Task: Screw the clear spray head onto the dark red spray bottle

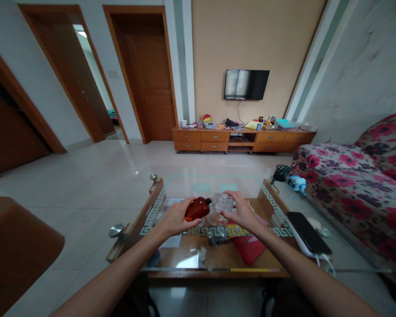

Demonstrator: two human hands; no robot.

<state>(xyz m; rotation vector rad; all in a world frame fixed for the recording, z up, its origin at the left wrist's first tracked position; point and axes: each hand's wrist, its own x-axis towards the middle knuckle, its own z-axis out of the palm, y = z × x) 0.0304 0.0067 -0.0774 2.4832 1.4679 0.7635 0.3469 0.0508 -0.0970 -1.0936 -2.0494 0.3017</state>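
Note:
My left hand (174, 219) grips a small dark red bottle (198, 208), tipped on its side with its neck pointing right. The neck meets a clear glass cup (220, 204) that my right hand (240, 212) holds from the right side. Both hands hover over the middle of a glass-topped coffee table (218, 268). Whether liquid is flowing I cannot tell.
A black phone on a white power bank (306, 232) lies at the table's right. Red cloth (251, 247) and papers sit on the shelf under the glass. A floral sofa (356, 185) stands at right, a brown seat (16, 246) at left, a TV cabinet (244, 138) against the far wall.

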